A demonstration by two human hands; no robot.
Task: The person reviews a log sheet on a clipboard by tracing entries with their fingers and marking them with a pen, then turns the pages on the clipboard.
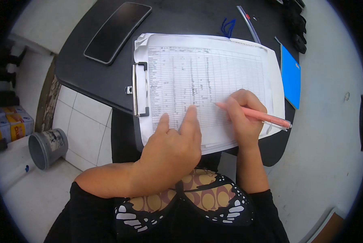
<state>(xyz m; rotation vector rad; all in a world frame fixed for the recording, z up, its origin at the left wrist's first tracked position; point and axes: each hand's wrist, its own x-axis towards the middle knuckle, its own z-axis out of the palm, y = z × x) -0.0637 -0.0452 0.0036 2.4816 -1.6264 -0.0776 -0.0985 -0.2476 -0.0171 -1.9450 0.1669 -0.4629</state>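
A stack of printed table sheets (238,73) lies on a clipboard, held at its left edge by a metal clip (135,90) with black ends. Handwritten entries fill parts of several columns. My left hand (173,146) rests on the lower part of the top sheet, two fingers stretched out and apart on the rows. In my right hand (246,117) is a pink pen (256,114), gripped between thumb and fingers. Its tip points left, at or just above the sheet; contact cannot be made out.
On the black table (96,79) a smartphone (117,33) lies upper left. A blue notebook (290,77) sits right of the clipboard, and a clear strip (249,24) lies behind it. A grey bucket (48,148) stands on the floor at left, near yellow boxes (10,123).
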